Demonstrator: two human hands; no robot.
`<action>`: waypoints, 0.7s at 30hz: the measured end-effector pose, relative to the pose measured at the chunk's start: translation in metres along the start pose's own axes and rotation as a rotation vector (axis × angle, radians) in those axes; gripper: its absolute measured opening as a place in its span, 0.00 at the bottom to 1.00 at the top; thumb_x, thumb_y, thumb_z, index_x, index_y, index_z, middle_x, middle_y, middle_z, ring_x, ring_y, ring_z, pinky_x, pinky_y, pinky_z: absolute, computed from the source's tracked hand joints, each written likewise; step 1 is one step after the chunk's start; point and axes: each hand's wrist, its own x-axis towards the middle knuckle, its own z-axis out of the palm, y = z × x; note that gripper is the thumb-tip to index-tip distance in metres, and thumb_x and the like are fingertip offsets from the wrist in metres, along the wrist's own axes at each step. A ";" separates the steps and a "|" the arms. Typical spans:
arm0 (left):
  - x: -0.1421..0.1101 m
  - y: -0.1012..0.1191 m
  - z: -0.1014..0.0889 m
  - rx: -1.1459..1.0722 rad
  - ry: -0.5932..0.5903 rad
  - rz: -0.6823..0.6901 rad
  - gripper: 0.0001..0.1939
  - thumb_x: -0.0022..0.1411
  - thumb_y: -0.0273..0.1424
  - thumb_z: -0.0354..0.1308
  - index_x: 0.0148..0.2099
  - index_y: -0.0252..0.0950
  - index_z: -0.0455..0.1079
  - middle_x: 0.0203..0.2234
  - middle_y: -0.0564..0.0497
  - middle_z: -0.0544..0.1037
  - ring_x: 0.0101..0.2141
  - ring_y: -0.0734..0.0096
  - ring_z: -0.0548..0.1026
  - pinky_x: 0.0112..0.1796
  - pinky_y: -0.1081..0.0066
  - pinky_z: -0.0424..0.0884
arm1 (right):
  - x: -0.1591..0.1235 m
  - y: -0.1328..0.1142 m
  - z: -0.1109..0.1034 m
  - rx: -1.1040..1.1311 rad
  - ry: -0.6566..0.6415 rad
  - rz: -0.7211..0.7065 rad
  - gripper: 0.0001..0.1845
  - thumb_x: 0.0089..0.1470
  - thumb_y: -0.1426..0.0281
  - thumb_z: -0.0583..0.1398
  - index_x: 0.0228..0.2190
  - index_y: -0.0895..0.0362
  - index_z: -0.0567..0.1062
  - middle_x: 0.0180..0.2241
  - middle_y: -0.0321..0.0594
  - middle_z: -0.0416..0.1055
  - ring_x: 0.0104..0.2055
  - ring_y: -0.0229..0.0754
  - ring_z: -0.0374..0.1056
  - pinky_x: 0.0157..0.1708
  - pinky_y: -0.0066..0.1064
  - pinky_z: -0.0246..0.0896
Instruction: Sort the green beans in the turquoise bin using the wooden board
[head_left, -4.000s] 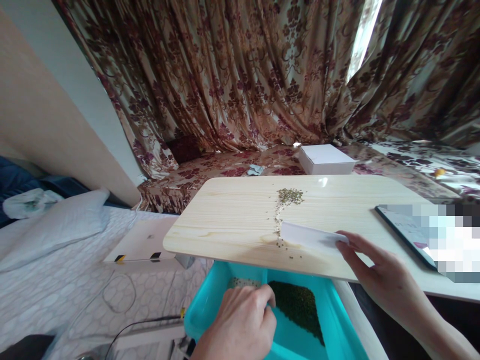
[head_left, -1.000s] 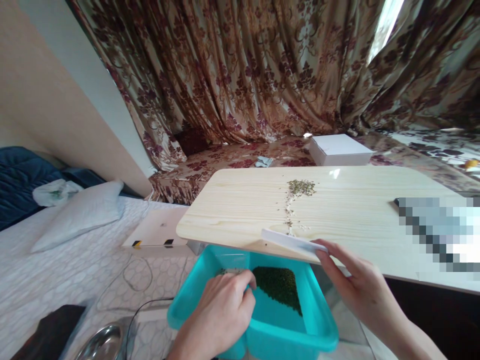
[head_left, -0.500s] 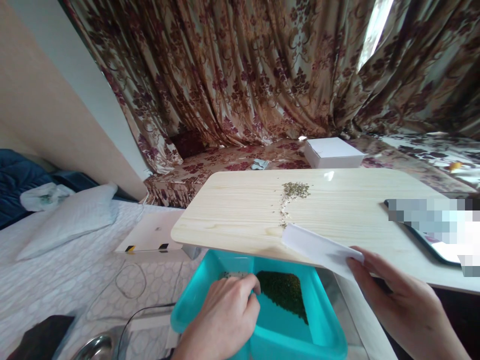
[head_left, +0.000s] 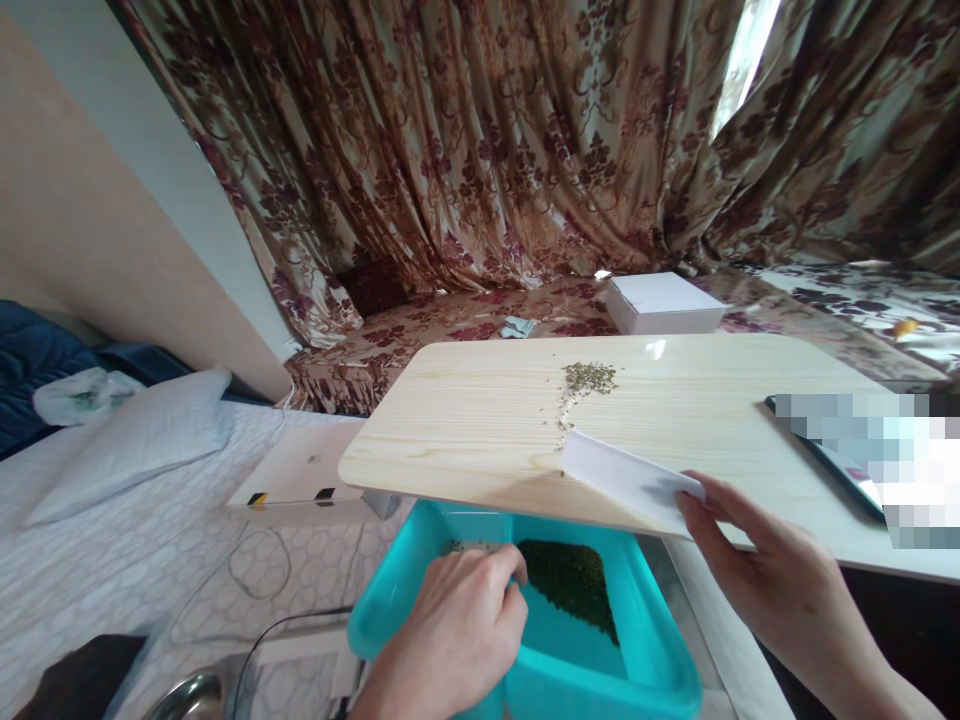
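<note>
1. Pinching a white strip [head_left: 626, 478] by its right end, my right hand [head_left: 776, 565] is reaching in over the front edge of the bench [head_left: 442, 420]. Its grip is narrow, closing thumb and fingers on the strip.
2. That strip is slanting across the near part of the wood, and its left end is pointing at a thin trail of pale and dark bits [head_left: 565, 410]. I am not able to tell whether the two are touching.
3. Farther back, a loose pile of greenish grains [head_left: 589, 377] is lying at the head of that trail, well apart from the strip, with a few strays scattering to its left.
4. Below the front edge, a turquoise bin [head_left: 600, 677] is showing me two compartments. A dark green heap [head_left: 574, 582] is filling the back of the right one; some pale specks [head_left: 466, 547] are lying in the left one.
5. My left hand [head_left: 469, 620] is hanging over the left compartment, fingers curling beside the divider. I cannot tell from my feed whether its grip is holding anything.
6. At the right, a dark-edged tablet [head_left: 829, 460], partly blurred out, is resting on the bench. Behind the bench, a white box [head_left: 665, 306] is sitting before a flowered curtain [head_left: 450, 140].
</note>
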 end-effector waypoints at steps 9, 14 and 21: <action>-0.001 0.001 0.000 0.009 -0.004 -0.012 0.17 0.67 0.27 0.47 0.48 0.42 0.76 0.44 0.49 0.82 0.48 0.55 0.77 0.49 0.64 0.67 | 0.006 -0.005 -0.002 -0.010 -0.024 0.011 0.11 0.61 0.61 0.60 0.37 0.52 0.80 0.27 0.36 0.83 0.23 0.42 0.79 0.21 0.26 0.75; 0.000 0.001 0.000 0.008 0.001 -0.001 0.17 0.67 0.26 0.46 0.47 0.41 0.76 0.44 0.49 0.83 0.48 0.54 0.77 0.49 0.63 0.67 | 0.009 -0.008 0.003 -0.003 -0.058 -0.021 0.11 0.62 0.61 0.59 0.37 0.52 0.80 0.29 0.39 0.84 0.23 0.43 0.79 0.25 0.28 0.77; 0.001 0.001 -0.002 0.001 0.006 0.006 0.18 0.66 0.26 0.46 0.47 0.41 0.77 0.44 0.48 0.83 0.48 0.54 0.77 0.49 0.63 0.67 | 0.013 -0.021 0.017 0.038 -0.125 -0.032 0.11 0.63 0.65 0.57 0.37 0.52 0.80 0.30 0.39 0.84 0.25 0.42 0.80 0.26 0.27 0.77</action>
